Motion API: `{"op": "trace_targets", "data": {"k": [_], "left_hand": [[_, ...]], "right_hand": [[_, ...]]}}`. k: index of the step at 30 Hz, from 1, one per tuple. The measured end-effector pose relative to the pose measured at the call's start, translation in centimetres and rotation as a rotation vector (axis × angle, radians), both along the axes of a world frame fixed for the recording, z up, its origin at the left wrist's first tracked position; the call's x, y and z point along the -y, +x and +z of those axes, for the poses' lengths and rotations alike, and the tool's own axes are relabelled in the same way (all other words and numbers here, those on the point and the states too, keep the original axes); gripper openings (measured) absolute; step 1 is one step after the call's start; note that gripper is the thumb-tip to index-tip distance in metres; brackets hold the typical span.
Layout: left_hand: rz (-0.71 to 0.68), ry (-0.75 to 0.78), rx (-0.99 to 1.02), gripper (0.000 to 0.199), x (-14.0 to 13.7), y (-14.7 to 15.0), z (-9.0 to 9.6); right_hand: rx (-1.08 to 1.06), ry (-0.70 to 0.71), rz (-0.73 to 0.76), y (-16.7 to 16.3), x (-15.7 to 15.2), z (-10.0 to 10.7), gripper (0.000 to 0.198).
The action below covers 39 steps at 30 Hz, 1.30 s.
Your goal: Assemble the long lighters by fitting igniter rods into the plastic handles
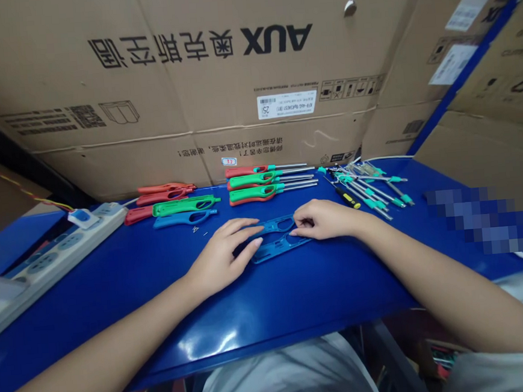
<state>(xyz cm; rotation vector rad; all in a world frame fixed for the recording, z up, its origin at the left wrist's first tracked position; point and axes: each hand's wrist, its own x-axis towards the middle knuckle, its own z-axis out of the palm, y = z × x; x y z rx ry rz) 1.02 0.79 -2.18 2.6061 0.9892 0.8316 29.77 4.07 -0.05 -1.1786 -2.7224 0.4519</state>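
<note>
Two blue lighter casing halves lie side by side in front of me, an upper one (278, 224) and a lower one (271, 251), with their hollow insides up. My left hand (223, 253) is at their left ends, fingers stretched and apart, the fingertips at the casings' edges. Over their right ends my right hand (324, 219) is closed in a pinch, thumb and fingertips at the trigger openings. Whatever is between those fingers is too small or hidden to make out. A few tiny metal bits (196, 229) lie behind my left hand.
Red, green and blue casing halves (183, 206) lie back left. Lighters with metal tubes (261, 193) are stacked at the back middle. Loose metal tubes with green ends (369, 187) and a yellow-black screwdriver (347, 197) lie right. A power strip (53, 260) runs along the left; cardboard (182, 105) stands behind.
</note>
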Motion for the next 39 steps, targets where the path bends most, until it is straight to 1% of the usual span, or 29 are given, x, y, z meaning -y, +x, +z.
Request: {"op": "trace_targets", "data": {"k": [2, 4, 8, 10, 13, 15, 17, 20, 22, 25, 26, 28, 30, 33, 39], "left_hand": [[-0.062, 0.013, -0.061, 0.040, 0.2, 0.1, 0.0], [-0.094, 0.024, -0.118, 0.043, 0.2, 0.1, -0.2], [-0.114, 0.048, -0.168, 0.035, -0.1, 0.0, -0.5], [-0.112, 0.071, -0.180, 0.035, -0.3, -0.1, -0.5], [-0.129, 0.090, -0.188, 0.035, -0.6, -0.4, -0.4], [-0.141, 0.091, -0.189, 0.035, -0.9, -0.6, -0.3], [-0.144, 0.091, -0.192, 0.035, -1.1, -0.8, -0.2], [-0.151, 0.098, -0.193, 0.035, -1.4, -1.1, -0.1], [-0.156, 0.106, -0.194, 0.036, -1.5, -1.2, 0.0], [-0.154, 0.116, -0.197, 0.036, -1.5, -1.3, 0.0], [-0.150, 0.117, -0.196, 0.036, -1.5, -1.4, 0.0], [-0.141, 0.117, -0.192, 0.037, -1.4, -1.4, 0.0], [-0.130, 0.117, -0.187, 0.037, -1.4, -1.3, 0.0], [-0.125, 0.110, -0.179, 0.037, -1.5, -1.3, 0.0], [-0.139, 0.099, -0.161, 0.035, -1.7, -1.3, -0.2]], "right_hand": [[-0.005, 0.006, -0.002, 0.1, -0.1, -0.1, 0.034], [-0.009, 0.008, -0.006, 0.2, -0.2, -0.1, 0.034], [-0.009, 0.005, -0.003, 0.1, -0.2, 0.0, 0.035], [-0.003, 0.013, 0.003, -0.1, -0.1, -0.1, 0.035], [0.024, 0.051, -0.003, -0.3, 0.1, 0.0, 0.036], [0.046, 0.095, -0.037, -0.1, 0.0, 0.3, 0.037], [0.032, 0.146, -0.118, 0.7, -0.3, 0.7, 0.035], [-0.072, 0.239, -0.311, 2.9, -1.2, 1.6, 0.025], [-0.087, 0.310, -0.457, 4.9, -1.8, 2.0, 0.031], [0.032, 0.391, -0.665, 8.3, -2.6, 2.2, 0.041], [0.097, 0.394, -0.742, 9.5, -2.9, 2.0, 0.041], [0.184, 0.349, -0.922, 11.6, -3.3, 1.6, 0.042], [0.196, 0.320, -1.031, 13.3, -3.7, 1.1, 0.043], [0.174, 0.299, -1.106, 15.0, -4.3, 0.3, 0.038], [0.130, 0.285, -1.136, 15.9, -5.1, -1.0, 0.040]]}}
